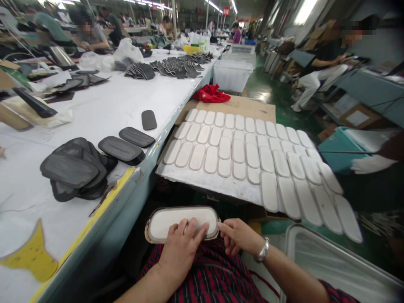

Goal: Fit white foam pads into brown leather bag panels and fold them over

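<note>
A white oval piece with a dark rim [164, 223] lies across my lap, its lower edge brownish. My left hand [183, 244] rests on its face, fingers spread and bent, pressing on the right half. At the piece's right end is my right hand [232, 236], its thumb and index finger together at the rim and the other fingers curled; anything between them is too small to make out. Many white oval pieces [211, 159] lie in rows on a board [202, 183] ahead of me. Dark oval pieces [69, 168] are piled on the table at the left.
The long white table [126, 99] runs along my left, with a yellow cutout [36, 256] near its edge. A red cloth [213, 93] lies behind the rows. At the right are a teal bin [336, 151], a gloved hand [374, 163] and a seated person [318, 71].
</note>
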`<act>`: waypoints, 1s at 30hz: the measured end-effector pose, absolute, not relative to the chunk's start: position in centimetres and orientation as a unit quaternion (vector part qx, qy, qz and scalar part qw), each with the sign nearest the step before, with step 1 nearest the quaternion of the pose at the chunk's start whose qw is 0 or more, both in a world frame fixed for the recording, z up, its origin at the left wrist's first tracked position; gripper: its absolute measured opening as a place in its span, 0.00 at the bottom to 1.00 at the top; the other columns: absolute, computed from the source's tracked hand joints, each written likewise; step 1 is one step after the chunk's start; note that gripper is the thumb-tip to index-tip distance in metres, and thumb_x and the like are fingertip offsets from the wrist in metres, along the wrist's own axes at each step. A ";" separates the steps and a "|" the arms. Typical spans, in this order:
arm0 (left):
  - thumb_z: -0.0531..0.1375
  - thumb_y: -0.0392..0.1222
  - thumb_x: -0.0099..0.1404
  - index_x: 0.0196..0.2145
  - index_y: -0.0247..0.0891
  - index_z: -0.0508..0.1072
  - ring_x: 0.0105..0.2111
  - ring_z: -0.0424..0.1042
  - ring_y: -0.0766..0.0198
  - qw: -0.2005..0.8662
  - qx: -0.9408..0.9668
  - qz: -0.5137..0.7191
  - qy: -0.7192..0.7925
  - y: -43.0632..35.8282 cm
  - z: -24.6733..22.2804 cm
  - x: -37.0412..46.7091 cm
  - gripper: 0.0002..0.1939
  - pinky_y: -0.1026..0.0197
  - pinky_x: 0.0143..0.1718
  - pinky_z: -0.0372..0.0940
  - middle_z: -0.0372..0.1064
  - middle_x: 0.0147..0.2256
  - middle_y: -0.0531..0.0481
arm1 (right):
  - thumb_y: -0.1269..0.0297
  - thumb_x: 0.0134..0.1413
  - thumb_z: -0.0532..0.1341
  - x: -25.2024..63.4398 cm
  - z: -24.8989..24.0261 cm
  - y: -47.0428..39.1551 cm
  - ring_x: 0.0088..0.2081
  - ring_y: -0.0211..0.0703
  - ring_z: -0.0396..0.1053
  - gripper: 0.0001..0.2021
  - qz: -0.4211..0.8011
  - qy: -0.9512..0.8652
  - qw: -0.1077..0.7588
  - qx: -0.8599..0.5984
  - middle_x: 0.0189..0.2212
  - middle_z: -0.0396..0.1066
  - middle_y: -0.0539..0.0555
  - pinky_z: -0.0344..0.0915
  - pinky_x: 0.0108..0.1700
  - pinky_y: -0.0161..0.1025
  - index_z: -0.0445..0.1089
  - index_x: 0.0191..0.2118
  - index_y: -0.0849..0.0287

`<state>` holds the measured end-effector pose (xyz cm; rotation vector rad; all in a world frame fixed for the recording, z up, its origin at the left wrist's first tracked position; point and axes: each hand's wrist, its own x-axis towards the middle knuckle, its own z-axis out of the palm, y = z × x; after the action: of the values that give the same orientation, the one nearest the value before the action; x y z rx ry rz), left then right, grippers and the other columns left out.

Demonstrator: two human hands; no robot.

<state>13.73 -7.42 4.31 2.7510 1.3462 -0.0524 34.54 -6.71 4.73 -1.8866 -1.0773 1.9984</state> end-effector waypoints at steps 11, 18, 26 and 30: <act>0.56 0.52 0.59 0.57 0.53 0.56 0.47 0.56 0.49 0.064 0.910 -0.044 0.406 -7.3 5.0 14.0 0.28 0.46 0.42 0.57 0.58 0.52 0.44 | 0.61 0.52 0.51 35.3 4.0 -6.9 0.18 0.37 0.67 0.09 0.707 -0.366 0.090 -0.598 0.15 0.64 0.46 0.63 0.19 0.31 0.58 0.26 0.59; 0.59 0.55 0.55 0.58 0.53 0.53 0.48 0.54 0.48 0.056 0.909 -0.054 0.410 -7.4 5.3 14.1 0.35 0.45 0.44 0.56 0.57 0.52 0.43 | 0.55 0.49 0.58 36.1 4.7 -3.1 0.28 0.37 0.64 0.13 0.345 -0.710 0.136 -0.598 0.26 0.69 0.51 0.58 0.31 0.34 0.67 0.36 0.59; 0.60 0.57 0.53 0.58 0.55 0.52 0.49 0.54 0.48 0.066 0.904 -0.062 0.419 -7.4 5.1 14.1 0.37 0.46 0.44 0.55 0.56 0.53 0.43 | 0.70 0.50 0.52 35.3 5.1 0.8 0.24 0.34 0.62 0.11 0.333 -0.796 0.040 -0.503 0.20 0.68 0.50 0.55 0.30 0.32 0.68 0.23 0.61; 0.59 0.56 0.55 0.58 0.52 0.52 0.48 0.54 0.48 0.061 0.909 -0.061 0.409 -7.4 5.0 14.3 0.35 0.46 0.44 0.55 0.56 0.52 0.41 | 0.70 0.49 0.52 34.9 4.6 -0.2 0.27 0.37 0.62 0.11 0.267 -0.782 0.073 -0.558 0.23 0.68 0.54 0.53 0.31 0.34 0.67 0.21 0.62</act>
<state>14.27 -7.43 5.04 2.7492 1.2361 -0.1835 34.89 -0.24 4.59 -1.6759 -2.3483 0.8029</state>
